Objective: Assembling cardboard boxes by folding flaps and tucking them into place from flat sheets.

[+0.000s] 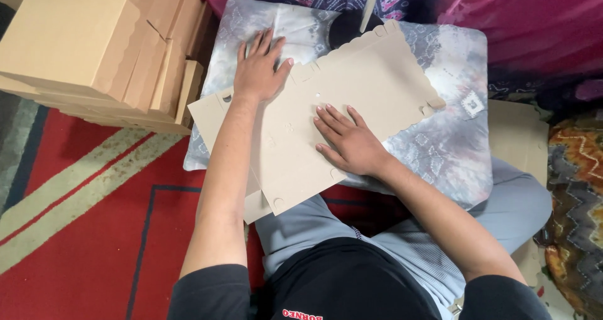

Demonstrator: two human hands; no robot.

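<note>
Nearest me I see my own lap, grey trousers [314, 226] and a dark shirt [352, 282], with both forearms reaching out over a pale tie-dye cushion [452, 138]. A flat, die-cut cardboard sheet [370, 81] with scalloped edges lies across that cushion, its near corner hanging past the cushion's near edge over my knee. My right hand [352, 143] lies palm down on the near middle of the sheet, fingers spread and pointing towards the far left, gripping nothing. My left hand [259, 69] is farther out, flat as well, its heel on the sheet's left edge and its fingers running off the board onto the far left corner of the cushion; it too holds nothing, only presses. The two hands are well apart, with bare cardboard between them, and most of the sheet extends to the right of both towards the cushion's far right corner. Left of the cushion the red patterned rug [94, 232] covers the floor. Beyond it, at the far left, stands a stack of folded cardboard boxes [81, 37]. Past the cushion's far edge lies pink and dark patterned fabric [521, 25].
</note>
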